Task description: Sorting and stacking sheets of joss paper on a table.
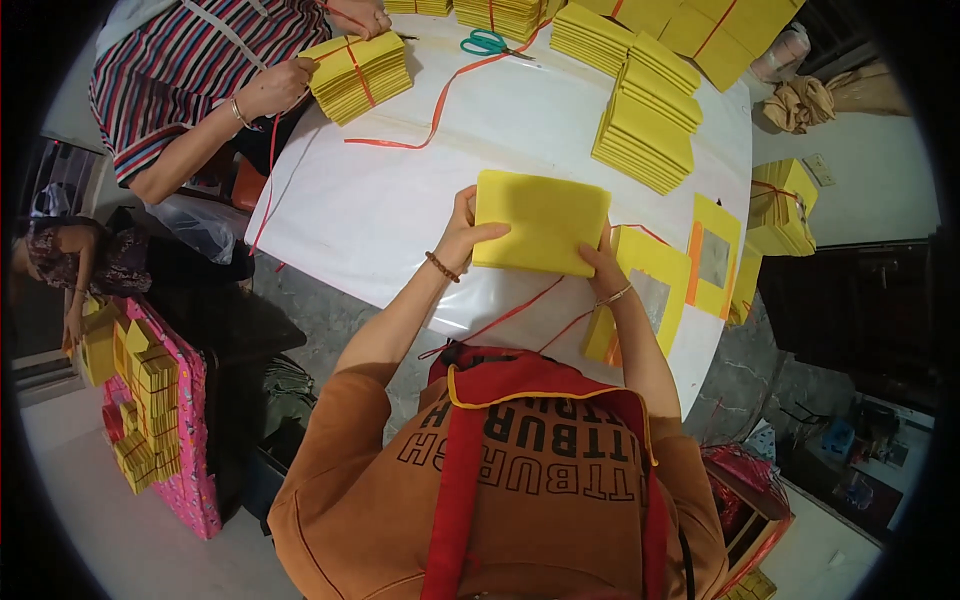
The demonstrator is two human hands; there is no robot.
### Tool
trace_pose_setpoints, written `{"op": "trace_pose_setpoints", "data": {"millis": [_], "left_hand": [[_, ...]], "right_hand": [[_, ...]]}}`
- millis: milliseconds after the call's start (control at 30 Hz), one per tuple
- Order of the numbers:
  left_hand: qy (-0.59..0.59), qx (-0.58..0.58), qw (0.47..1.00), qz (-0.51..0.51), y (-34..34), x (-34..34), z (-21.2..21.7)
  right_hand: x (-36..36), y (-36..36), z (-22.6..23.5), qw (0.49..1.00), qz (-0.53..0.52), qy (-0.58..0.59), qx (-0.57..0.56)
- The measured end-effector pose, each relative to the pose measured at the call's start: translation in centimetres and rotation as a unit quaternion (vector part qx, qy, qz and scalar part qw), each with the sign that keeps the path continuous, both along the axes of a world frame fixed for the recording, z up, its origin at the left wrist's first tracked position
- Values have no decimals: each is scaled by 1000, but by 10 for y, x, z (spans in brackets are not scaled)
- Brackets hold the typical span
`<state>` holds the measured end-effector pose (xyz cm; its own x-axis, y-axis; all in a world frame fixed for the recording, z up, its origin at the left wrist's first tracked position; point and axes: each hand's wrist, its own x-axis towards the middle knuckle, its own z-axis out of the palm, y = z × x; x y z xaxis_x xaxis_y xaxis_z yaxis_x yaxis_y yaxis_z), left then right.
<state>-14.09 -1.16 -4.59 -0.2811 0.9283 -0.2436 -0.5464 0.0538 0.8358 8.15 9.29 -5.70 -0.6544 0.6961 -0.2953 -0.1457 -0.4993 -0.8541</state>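
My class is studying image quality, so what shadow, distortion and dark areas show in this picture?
Head view: a soft shadow covers much of the yellow stack between the left hand and right hand; head view: the white table's right edge bows outward; head view: black fills the corners, and dark furniture at right shows little detail.

The person wears an orange-brown top (370, 505) with sleeves (345, 415) ending around the elbows and rows of block lettering (540, 460), some solid black, some outlined. Over it goes a red apron (545, 375) with yellow edging (530, 399) and broad red straps (456, 500). Brown beads (441, 267) circle the left wrist (449, 256), and what seems a pale bangle (614, 296) the right wrist (606, 284).
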Motion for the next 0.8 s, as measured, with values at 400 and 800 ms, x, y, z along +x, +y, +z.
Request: {"op": "trace_pose_setpoints", "data": {"millis": [400,800], "left_hand": [[513,64,850,-102,6,-30,-49],[135,147,958,-204,1,-31,94]], "right_hand": [[-11,30,-62,804,133,-216,538],[6,-21,10,970,-41,138,-196]]}}
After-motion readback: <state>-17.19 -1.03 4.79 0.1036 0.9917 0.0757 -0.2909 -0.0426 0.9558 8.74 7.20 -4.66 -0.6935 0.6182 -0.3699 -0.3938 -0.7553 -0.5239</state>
